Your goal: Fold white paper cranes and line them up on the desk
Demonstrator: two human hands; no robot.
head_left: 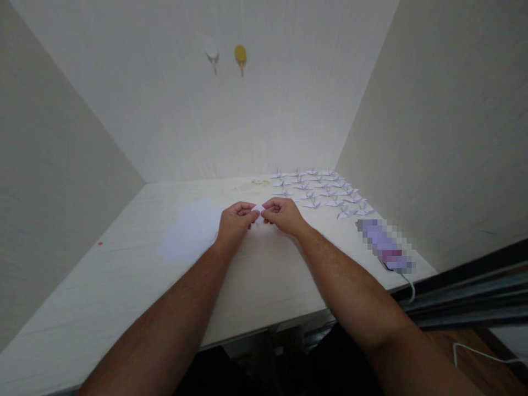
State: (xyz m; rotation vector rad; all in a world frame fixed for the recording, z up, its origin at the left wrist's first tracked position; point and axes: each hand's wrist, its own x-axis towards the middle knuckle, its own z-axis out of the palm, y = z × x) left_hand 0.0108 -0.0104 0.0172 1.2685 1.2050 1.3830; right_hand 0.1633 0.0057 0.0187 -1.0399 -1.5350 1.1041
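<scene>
A small folded piece of white paper (258, 208) is pinched between both hands, a little above the table. My left hand (237, 220) grips its left side, thumb against the front. On the right side, my right hand (284, 213) holds it with thumb and fingertips pressed together. Fingers cover much of the paper, so its exact folds cannot be made out. Beyond my right hand, several white origami cranes (312, 204) stand in rows on the table.
The pale table (144, 297) meets walls at the back and sides. A blurred phone (381, 245) with a white cable (412, 289) lies at the right edge. A white hook (212, 50) and a yellow hook (241, 54) are on the back wall.
</scene>
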